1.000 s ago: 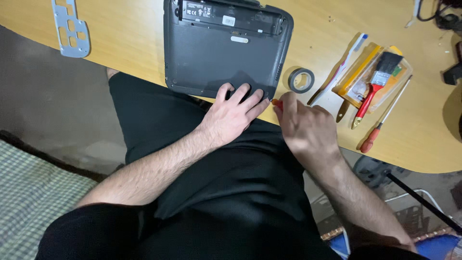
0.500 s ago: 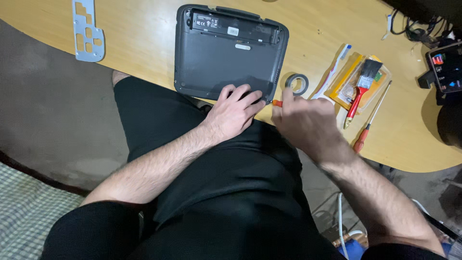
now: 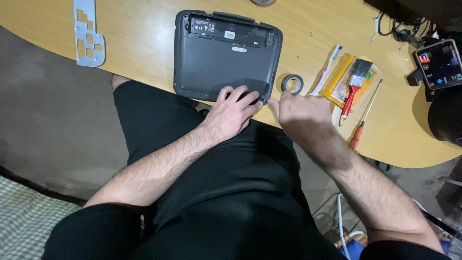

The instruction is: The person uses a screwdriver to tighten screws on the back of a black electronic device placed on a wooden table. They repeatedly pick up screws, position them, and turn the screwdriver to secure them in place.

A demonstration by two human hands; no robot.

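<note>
A dark grey laptop (image 3: 221, 58) lies upside down on the wooden table (image 3: 139, 58), its near edge over my lap. My left hand (image 3: 233, 113) rests flat on the laptop's near right corner with the fingers spread. Just right of that corner, my right hand (image 3: 303, 113) is closed and blurred, its thumb side pointing at the corner. A small red-handled tool showed in its fingers in the earlier frames; now the hand hides it.
A black tape roll (image 3: 291, 83) lies right of the laptop. Further right are a white toothbrush (image 3: 326, 72), a yellow packet (image 3: 339, 79), a red-handled paintbrush (image 3: 355, 82) and an orange-handled screwdriver (image 3: 363, 120). A metal bracket (image 3: 87, 33) lies far left, a small screen device (image 3: 440, 62) far right.
The view has shifted, so the laptop sits more centred. My right hand has dropped slightly away from the laptop's corner and the red tool tip no longer shows. The left hand stays put.
</note>
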